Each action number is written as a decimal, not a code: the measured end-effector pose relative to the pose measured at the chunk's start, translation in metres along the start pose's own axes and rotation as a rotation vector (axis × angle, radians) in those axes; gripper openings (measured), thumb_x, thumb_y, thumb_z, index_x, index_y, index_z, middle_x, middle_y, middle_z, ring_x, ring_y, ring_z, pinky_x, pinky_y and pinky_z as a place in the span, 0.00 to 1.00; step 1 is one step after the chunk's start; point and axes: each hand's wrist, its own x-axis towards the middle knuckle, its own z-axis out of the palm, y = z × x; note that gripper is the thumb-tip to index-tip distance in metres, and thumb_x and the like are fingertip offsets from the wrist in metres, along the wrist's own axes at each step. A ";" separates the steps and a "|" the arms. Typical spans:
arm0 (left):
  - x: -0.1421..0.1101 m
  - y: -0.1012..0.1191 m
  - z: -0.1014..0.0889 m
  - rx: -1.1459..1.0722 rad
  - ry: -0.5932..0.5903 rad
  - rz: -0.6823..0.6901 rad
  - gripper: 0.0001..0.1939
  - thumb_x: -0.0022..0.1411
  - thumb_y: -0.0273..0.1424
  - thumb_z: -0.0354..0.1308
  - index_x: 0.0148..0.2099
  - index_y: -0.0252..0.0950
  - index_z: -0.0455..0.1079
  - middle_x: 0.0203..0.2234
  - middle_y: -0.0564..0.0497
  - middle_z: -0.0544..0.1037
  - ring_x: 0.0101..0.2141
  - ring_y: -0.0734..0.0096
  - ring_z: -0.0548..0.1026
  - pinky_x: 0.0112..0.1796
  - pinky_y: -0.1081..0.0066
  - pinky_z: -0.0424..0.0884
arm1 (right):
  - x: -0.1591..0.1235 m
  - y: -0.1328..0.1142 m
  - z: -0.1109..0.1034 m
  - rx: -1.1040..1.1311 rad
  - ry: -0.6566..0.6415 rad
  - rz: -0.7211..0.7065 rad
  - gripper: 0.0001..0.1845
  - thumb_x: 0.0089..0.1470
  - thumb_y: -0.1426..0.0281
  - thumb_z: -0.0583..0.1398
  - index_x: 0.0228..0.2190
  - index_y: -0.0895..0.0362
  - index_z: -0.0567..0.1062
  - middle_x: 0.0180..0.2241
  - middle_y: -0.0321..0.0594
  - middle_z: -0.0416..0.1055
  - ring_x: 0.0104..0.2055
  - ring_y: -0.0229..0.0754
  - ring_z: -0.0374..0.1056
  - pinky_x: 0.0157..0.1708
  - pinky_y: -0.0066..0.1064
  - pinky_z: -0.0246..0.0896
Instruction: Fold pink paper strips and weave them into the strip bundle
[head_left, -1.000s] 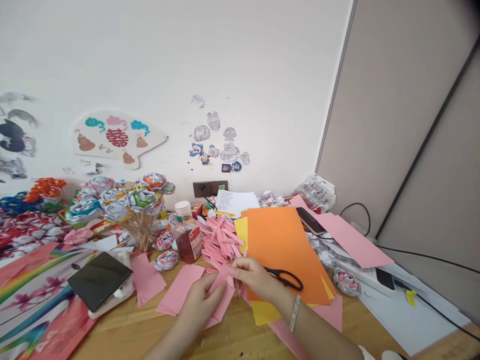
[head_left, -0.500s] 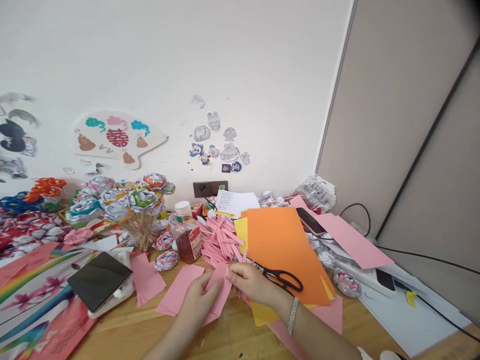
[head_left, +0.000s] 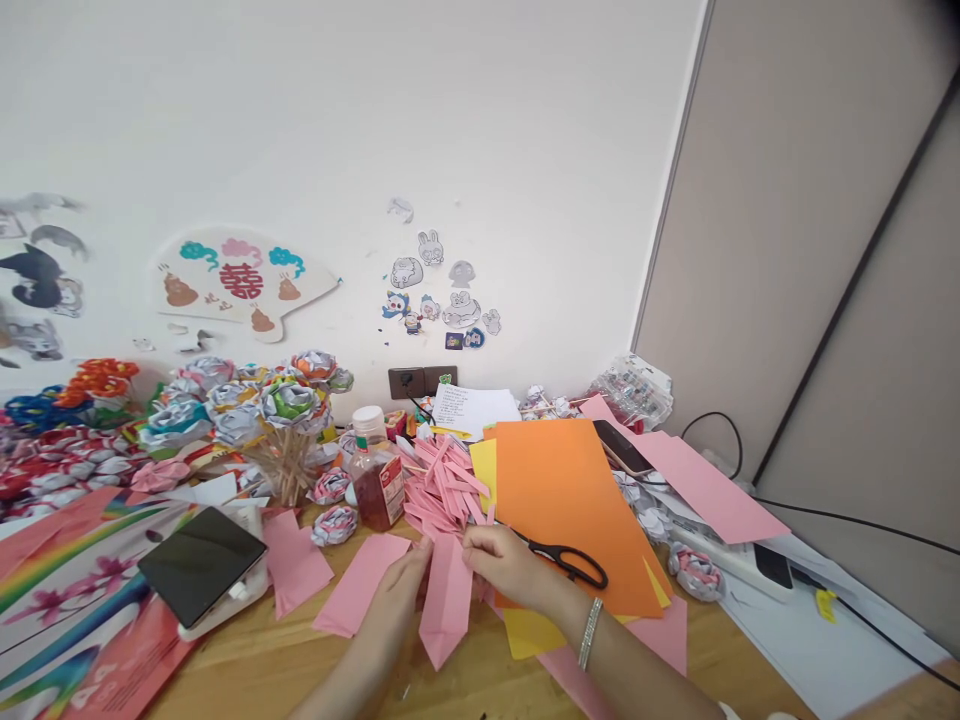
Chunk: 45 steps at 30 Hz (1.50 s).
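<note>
Between both hands is a creased strip of pink paper [head_left: 447,605], its pointed lower end toward me. My left hand [head_left: 401,585] pinches its left edge near the top, and my right hand [head_left: 499,562], with a bracelet on the wrist, pinches its upper right edge. Just left of my left hand lie flat pink paper pieces [head_left: 364,580]. Beyond the hands is a heap of folded pink strips [head_left: 444,480]. Black-handled scissors [head_left: 574,565] rest on orange paper [head_left: 562,470] right of my right hand, their blades partly hidden by it.
A bottle of red-brown liquid [head_left: 378,490] stands behind the left hand, near a bunch of paper flowers [head_left: 289,405] on sticks. A dark tablet-like device [head_left: 202,562] lies at left. At right are a phone [head_left: 621,447], more pink sheets [head_left: 720,490] and a paper rose [head_left: 696,572].
The pink paper has turned so its creased face and pointed end show between the hands. My left hand has shifted to its left edge. The view has tilted slightly.
</note>
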 end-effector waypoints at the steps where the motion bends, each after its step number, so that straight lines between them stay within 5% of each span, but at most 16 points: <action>1: 0.000 0.001 0.000 -0.047 -0.029 -0.047 0.24 0.46 0.52 0.45 0.20 0.36 0.63 0.15 0.52 0.69 0.21 0.67 0.68 0.25 0.69 0.65 | -0.001 -0.001 -0.001 -0.039 -0.001 -0.022 0.10 0.47 0.74 0.50 0.17 0.58 0.56 0.18 0.30 0.53 0.21 0.31 0.51 0.22 0.22 0.46; 8: -0.006 0.013 0.001 -0.374 -0.187 -0.258 0.17 0.43 0.46 0.56 0.24 0.36 0.62 0.16 0.55 0.71 0.22 0.71 0.70 0.27 0.72 0.64 | -0.002 -0.006 -0.003 -0.131 -0.020 -0.062 0.11 0.44 0.77 0.49 0.15 0.58 0.54 0.17 0.30 0.52 0.22 0.31 0.49 0.22 0.22 0.43; 17: -0.008 0.015 -0.002 -0.404 -0.254 -0.249 0.17 0.44 0.44 0.58 0.23 0.33 0.65 0.15 0.55 0.71 0.21 0.73 0.70 0.25 0.74 0.64 | -0.003 -0.009 -0.005 -0.144 -0.016 -0.075 0.11 0.44 0.77 0.49 0.14 0.57 0.53 0.17 0.29 0.50 0.22 0.31 0.48 0.21 0.22 0.43; 22: -0.008 0.015 -0.003 -0.399 -0.323 -0.228 0.19 0.45 0.45 0.56 0.26 0.32 0.69 0.18 0.51 0.74 0.22 0.71 0.71 0.28 0.72 0.65 | -0.002 -0.008 -0.002 -0.121 0.006 -0.033 0.16 0.48 0.66 0.53 0.15 0.58 0.57 0.16 0.29 0.50 0.20 0.31 0.47 0.20 0.23 0.42; 30: -0.007 0.010 0.001 -0.414 -0.271 -0.237 0.14 0.43 0.39 0.61 0.25 0.32 0.69 0.15 0.55 0.72 0.21 0.74 0.69 0.25 0.75 0.63 | 0.000 -0.002 0.001 -0.206 0.052 -0.048 0.20 0.47 0.57 0.54 0.15 0.59 0.60 0.17 0.29 0.52 0.20 0.30 0.48 0.20 0.23 0.42; 40: -0.005 0.010 -0.005 -0.530 -0.219 -0.266 0.12 0.42 0.35 0.63 0.28 0.33 0.68 0.18 0.54 0.74 0.23 0.71 0.72 0.26 0.74 0.64 | -0.001 -0.006 -0.008 -0.112 -0.023 -0.050 0.15 0.51 0.62 0.52 0.20 0.59 0.63 0.19 0.30 0.55 0.23 0.31 0.51 0.22 0.22 0.46; 45: -0.002 0.009 -0.008 -0.623 -0.277 -0.309 0.15 0.48 0.41 0.57 0.30 0.33 0.68 0.24 0.47 0.77 0.26 0.67 0.74 0.27 0.72 0.67 | 0.000 -0.004 -0.009 -0.077 -0.007 -0.052 0.15 0.51 0.64 0.52 0.19 0.59 0.59 0.19 0.30 0.53 0.22 0.31 0.49 0.22 0.22 0.44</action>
